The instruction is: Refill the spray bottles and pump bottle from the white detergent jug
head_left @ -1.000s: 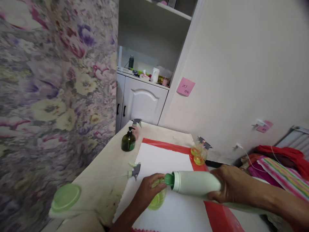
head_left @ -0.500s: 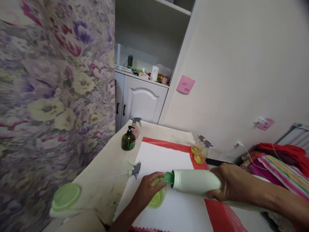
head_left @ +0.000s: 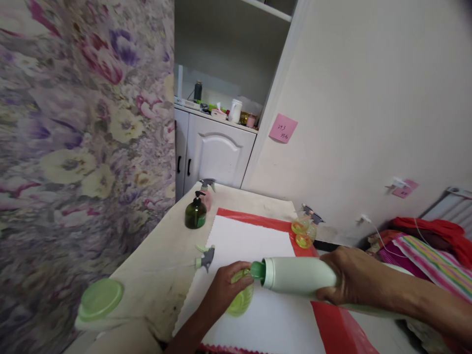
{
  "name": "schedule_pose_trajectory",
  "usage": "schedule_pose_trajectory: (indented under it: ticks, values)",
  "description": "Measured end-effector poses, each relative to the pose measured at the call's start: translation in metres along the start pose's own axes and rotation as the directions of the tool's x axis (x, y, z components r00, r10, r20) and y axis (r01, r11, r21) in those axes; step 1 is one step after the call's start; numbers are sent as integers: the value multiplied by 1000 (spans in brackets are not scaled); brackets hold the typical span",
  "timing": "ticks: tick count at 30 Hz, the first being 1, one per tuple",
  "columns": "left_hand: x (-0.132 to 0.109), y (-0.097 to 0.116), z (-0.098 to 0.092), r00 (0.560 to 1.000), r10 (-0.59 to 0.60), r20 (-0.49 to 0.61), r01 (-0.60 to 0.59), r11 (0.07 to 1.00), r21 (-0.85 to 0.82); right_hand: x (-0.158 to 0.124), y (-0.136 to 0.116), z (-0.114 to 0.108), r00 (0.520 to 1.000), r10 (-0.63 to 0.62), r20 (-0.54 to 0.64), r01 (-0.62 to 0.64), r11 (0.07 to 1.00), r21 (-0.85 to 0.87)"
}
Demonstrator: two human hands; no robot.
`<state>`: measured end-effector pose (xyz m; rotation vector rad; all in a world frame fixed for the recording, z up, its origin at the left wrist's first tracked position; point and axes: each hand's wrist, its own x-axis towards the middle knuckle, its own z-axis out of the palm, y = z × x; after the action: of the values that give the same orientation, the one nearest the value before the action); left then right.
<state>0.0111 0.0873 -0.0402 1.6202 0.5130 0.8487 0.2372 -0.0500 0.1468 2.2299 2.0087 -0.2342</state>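
Observation:
My right hand (head_left: 341,278) grips a pale green bottle (head_left: 298,276), tipped on its side with its mouth pointing left. Green liquid (head_left: 258,270) shows at that mouth, right by the neck of a clear yellow-green spray bottle body (head_left: 240,300). Around the neck of this body my left hand (head_left: 230,281) is closed, holding it tilted over the white sheet (head_left: 258,236). Left of my left hand lies a grey and green spray trigger head (head_left: 206,259) with its thin tube. My fingers partly hide the neck.
A dark green pump bottle (head_left: 195,214) and a pink spray bottle (head_left: 205,197) stand at the table's far left. Yellow spray bottles (head_left: 304,240) stand far right on a red sheet (head_left: 254,221). A green-lidded container (head_left: 100,301) is near left; a wall (head_left: 361,123) bounds the right.
Both hands and both bottles keep nearly the same places, with the liquid still at the mouth. The whole view has shifted very slightly.

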Motion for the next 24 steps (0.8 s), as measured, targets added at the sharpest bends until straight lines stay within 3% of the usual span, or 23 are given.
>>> schedule_pose_trajectory:
  ticks: [9,15,21,24]
  values:
    - [0,-1,0,1000,-5,4,5,1000,-7,-1,-4,1,999,46,18,-47,999,29]
    - [1,-2,-1,999,-22,-24,23,1000,22,0,6,17,999,43,24,-45,994,102]
    - [2,-2,0,998,-35,-48,36,999,23,2,17,44,998,65,19,-68,959,274]
    - [1,-1,0,998,-39,-39,40,999,36,3,19,48,994,100,43,-109,890,443]
